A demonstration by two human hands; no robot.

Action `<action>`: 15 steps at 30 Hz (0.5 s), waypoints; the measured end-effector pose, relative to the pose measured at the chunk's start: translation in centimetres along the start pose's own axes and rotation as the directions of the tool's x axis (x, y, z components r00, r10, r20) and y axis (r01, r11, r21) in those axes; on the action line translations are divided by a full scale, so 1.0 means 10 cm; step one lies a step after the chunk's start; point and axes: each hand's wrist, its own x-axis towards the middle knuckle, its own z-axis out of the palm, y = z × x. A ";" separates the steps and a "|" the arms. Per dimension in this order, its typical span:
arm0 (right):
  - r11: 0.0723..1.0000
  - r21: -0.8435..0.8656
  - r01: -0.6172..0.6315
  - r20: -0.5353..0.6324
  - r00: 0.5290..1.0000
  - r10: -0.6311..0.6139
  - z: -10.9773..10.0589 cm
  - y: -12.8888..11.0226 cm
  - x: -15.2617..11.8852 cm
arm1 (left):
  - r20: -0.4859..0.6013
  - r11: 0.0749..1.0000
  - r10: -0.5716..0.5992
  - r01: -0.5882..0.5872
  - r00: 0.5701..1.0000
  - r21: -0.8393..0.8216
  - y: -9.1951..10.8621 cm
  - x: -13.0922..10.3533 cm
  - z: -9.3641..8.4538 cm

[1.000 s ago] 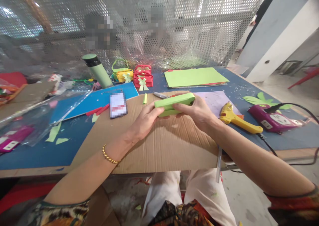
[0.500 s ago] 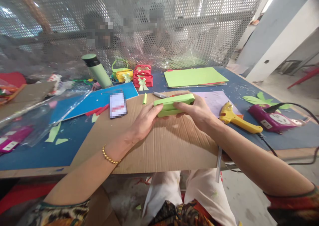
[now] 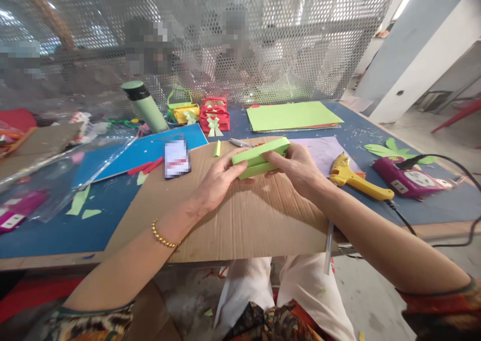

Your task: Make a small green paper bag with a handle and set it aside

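A folded light-green paper box is held between my two hands, above a sheet of brown cardboard. My left hand grips its left end, thumb on the front side. My right hand holds the right end, with its thumb pressing on the front near the top flap; the fingers behind are mostly hidden. Just behind the box lie scissors, partly covered by it. A small folded green strip rests on the cardboard to the left.
A yellow glue gun and a purple power strip with a black cord lie at right. A phone and a green bottle are at left. Small red paper bags and green sheets stand at the back.
The green box has tilted a little, its right end higher, and its top flap now sits closer to the body. Both hands keep their hold in nearly the same place.
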 end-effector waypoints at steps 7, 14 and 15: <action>0.999 0.008 -0.038 -0.007 0.999 0.038 0.00 -0.06 -0.01 | -0.006 0.999 0.042 -0.042 0.999 0.011 -0.05 0.01 0.00; 0.994 0.107 -0.037 0.125 0.992 0.023 -0.07 -0.12 -0.03 | -0.011 0.998 0.024 -0.025 1.000 -0.049 -0.06 0.06 -0.08; 0.991 0.130 -0.042 0.124 0.992 0.025 -0.08 -0.13 -0.03 | -0.020 0.998 0.017 -0.018 1.000 -0.066 -0.05 0.07 -0.10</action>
